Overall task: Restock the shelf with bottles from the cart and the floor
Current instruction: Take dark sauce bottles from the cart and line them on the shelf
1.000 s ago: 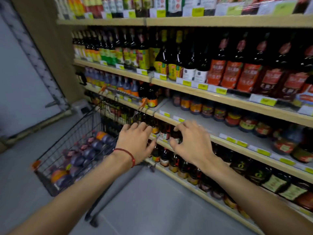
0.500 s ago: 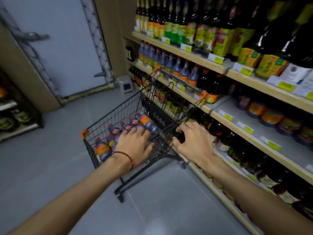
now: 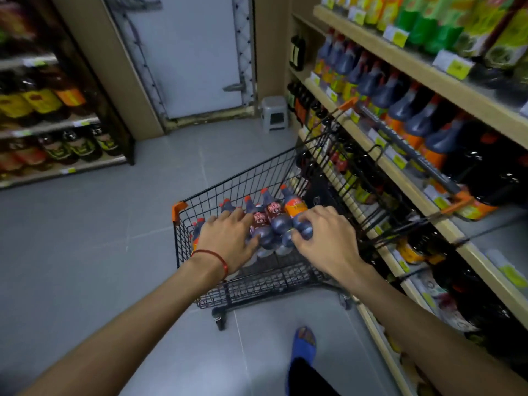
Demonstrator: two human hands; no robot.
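Note:
A black wire cart [image 3: 228,185] with orange corners stands against the right-hand shelf [image 3: 368,147]. In its basket lie several dark bottles [image 3: 273,221] with red caps. My left hand [image 3: 228,238], a red string on its wrist, rests spread over the bottles on the left side. My right hand [image 3: 324,238] curls its fingers around the base of an orange-labelled bottle [image 3: 295,208] at the right of the pile. Matching dark bottles [image 3: 411,110] line the shelf above the cart.
The cart's raised handle [image 3: 414,155] runs along the shelf front. A small grey stool [image 3: 273,115] stands by a white door [image 3: 194,52]. Another bottle shelf [image 3: 57,127] fills the left side. My foot in a blue slipper [image 3: 304,347] is on the grey floor.
My view swung left from the shelf to the cart. Both hands moved off the lower shelf bottles, over the cart's rim, and down onto the bottles in the basket.

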